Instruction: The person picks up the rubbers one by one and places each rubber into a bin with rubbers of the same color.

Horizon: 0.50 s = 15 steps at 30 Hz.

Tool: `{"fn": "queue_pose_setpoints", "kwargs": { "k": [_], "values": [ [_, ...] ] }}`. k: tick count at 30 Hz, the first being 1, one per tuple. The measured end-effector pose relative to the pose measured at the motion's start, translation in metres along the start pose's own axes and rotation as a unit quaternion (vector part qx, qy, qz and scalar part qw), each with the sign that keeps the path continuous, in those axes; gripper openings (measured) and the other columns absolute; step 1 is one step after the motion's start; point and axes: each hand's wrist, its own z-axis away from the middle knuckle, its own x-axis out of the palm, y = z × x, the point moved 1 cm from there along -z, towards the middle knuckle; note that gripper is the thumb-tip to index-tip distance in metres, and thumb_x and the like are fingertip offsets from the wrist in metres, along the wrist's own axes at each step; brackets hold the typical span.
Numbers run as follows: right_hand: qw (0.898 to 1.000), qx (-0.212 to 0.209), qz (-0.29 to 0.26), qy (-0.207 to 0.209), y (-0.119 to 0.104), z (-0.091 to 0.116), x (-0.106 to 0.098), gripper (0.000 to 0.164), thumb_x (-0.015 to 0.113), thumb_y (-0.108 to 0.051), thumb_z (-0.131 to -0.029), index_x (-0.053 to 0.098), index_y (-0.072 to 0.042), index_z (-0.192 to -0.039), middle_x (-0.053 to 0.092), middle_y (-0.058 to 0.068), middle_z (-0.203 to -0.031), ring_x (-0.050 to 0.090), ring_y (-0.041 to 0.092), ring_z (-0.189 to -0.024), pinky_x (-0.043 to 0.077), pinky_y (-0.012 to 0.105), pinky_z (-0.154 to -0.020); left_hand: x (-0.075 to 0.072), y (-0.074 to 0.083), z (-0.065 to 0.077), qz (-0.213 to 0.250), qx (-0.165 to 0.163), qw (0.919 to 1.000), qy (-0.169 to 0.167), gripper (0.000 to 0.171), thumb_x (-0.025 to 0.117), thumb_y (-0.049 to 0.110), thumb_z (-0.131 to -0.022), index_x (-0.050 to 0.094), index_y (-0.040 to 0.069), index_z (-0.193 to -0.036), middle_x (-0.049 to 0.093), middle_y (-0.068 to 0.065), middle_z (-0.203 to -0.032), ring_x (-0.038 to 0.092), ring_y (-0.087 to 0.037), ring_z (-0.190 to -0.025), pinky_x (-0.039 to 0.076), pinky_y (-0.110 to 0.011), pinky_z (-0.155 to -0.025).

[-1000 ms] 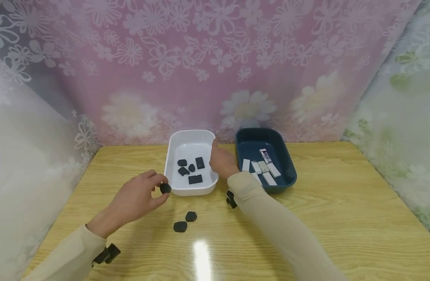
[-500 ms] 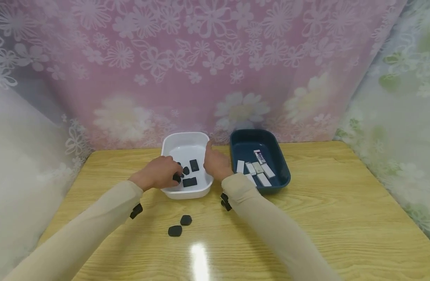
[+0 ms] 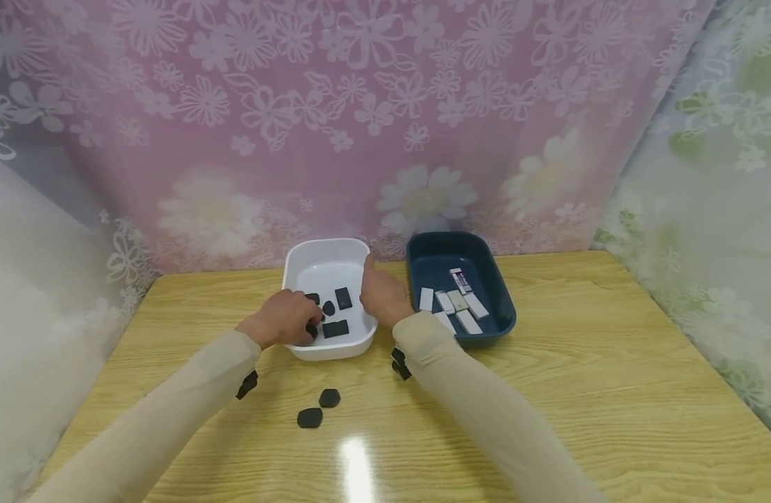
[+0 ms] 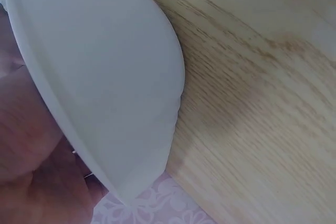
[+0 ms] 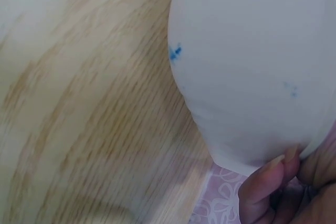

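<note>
My left hand [image 3: 281, 318] reaches over the near left rim of a white plastic tub [image 3: 325, 260]. Its fingers pinch a black stone-like piece [image 3: 312, 331] low inside the tub. Around it lie two black rectangular blocks, one block [image 3: 343, 298] upright in view and another block [image 3: 335, 329] nearer, plus smaller rounded black pieces, partly hidden by the hand. On the tub's right side, my right hand [image 3: 383, 293] grips the rim. In the right wrist view, its curled fingers [image 5: 262, 187] press against the outer wall. The left wrist view shows mostly the tub's outer wall [image 4: 105, 72].
A dark blue tub [image 3: 506, 307] stands to the right, holding several white blocks [image 3: 468, 322] and one printed block [image 3: 460, 281]. Two black pieces lie on the wooden table in front: one piece [image 3: 329, 398] and another piece [image 3: 310, 418]. A floral curtain [image 3: 335, 168] hangs behind.
My left hand has carried a black piece from beside the white tub's near left corner down into it. My right hand stays on the rim. The whole view has shifted slightly.
</note>
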Motion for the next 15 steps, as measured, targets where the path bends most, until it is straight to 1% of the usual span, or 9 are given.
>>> {"fn": "queue_pose_setpoints", "kwargs": {
  "k": [3,5,7,8,11,13,15],
  "values": [
    [1.000,-0.003,0.001,-0.001,-0.004,0.000,0.003,0.076,0.061,-0.020,-0.094,0.015,-0.001,-0.151,0.058,0.006,-0.067,0.057,0.017,-0.052,0.047,0.030,-0.048,-0.002,-0.001,0.006,0.010,0.000,0.9999,0.002,0.008,0.074,0.019,-0.081,0.070,0.014,-0.085,0.061,0.004,-0.074,0.053,-0.017,-0.069,0.045,-0.039,-0.072],
    [1.000,-0.003,0.005,-0.002,-0.005,0.000,0.004,0.076,0.061,-0.021,-0.094,0.015,-0.001,-0.151,0.058,0.006,-0.067,0.057,0.017,-0.052,0.046,0.030,-0.048,-0.006,-0.001,0.011,0.007,0.002,0.9997,0.025,0.007,0.071,0.019,-0.084,0.070,0.013,-0.087,0.062,0.003,-0.075,0.053,-0.018,-0.070,0.045,-0.040,-0.071],
    [1.000,-0.002,0.011,-0.005,-0.006,-0.002,0.005,0.076,0.060,-0.021,-0.094,0.014,-0.002,-0.151,0.058,0.006,-0.066,0.056,0.017,-0.052,0.046,0.030,-0.048,-0.013,0.002,0.018,-0.004,-0.004,0.9982,0.060,0.009,0.068,0.020,-0.086,0.070,0.012,-0.092,0.064,0.001,-0.080,0.054,-0.021,-0.075,0.045,-0.042,-0.074],
    [1.000,-0.002,0.011,-0.006,-0.006,-0.002,0.005,0.076,0.060,-0.021,-0.094,0.013,-0.002,-0.151,0.058,0.006,-0.066,0.056,0.017,-0.052,0.046,0.031,-0.048,-0.017,0.004,0.022,-0.012,-0.008,0.9962,0.086,0.010,0.067,0.019,-0.087,0.070,0.011,-0.093,0.064,0.000,-0.082,0.054,-0.022,-0.077,0.045,-0.043,-0.075],
    [1.000,0.000,0.013,-0.010,-0.004,-0.003,0.003,0.076,0.059,-0.021,-0.095,0.012,-0.002,-0.151,0.059,0.006,-0.066,0.056,0.018,-0.053,0.046,0.031,-0.050,-0.029,0.014,0.038,-0.022,-0.011,0.9865,0.162,0.011,0.067,0.017,-0.087,0.070,0.009,-0.094,0.065,-0.004,-0.090,0.053,-0.025,-0.083,0.045,-0.045,-0.078],
    [1.000,0.002,0.011,-0.010,-0.003,-0.003,0.002,0.076,0.059,-0.021,-0.095,0.012,-0.002,-0.151,0.059,0.006,-0.067,0.057,0.018,-0.054,0.047,0.032,-0.051,-0.035,0.022,0.049,-0.017,-0.008,0.9791,0.203,0.008,0.067,0.015,-0.086,0.069,0.010,-0.092,0.064,-0.003,-0.089,0.053,-0.023,-0.081,0.046,-0.041,-0.074],
    [1.000,0.005,0.009,-0.007,-0.002,-0.003,0.001,0.076,0.060,-0.020,-0.094,0.013,-0.002,-0.151,0.059,0.007,-0.068,0.057,0.019,-0.054,0.047,0.033,-0.051,-0.038,0.032,0.059,-0.008,-0.002,0.9737,0.228,0.005,0.067,0.015,-0.086,0.067,0.011,-0.089,0.062,-0.001,-0.085,0.053,-0.019,-0.074,0.047,-0.035,-0.064]
  ]
}}
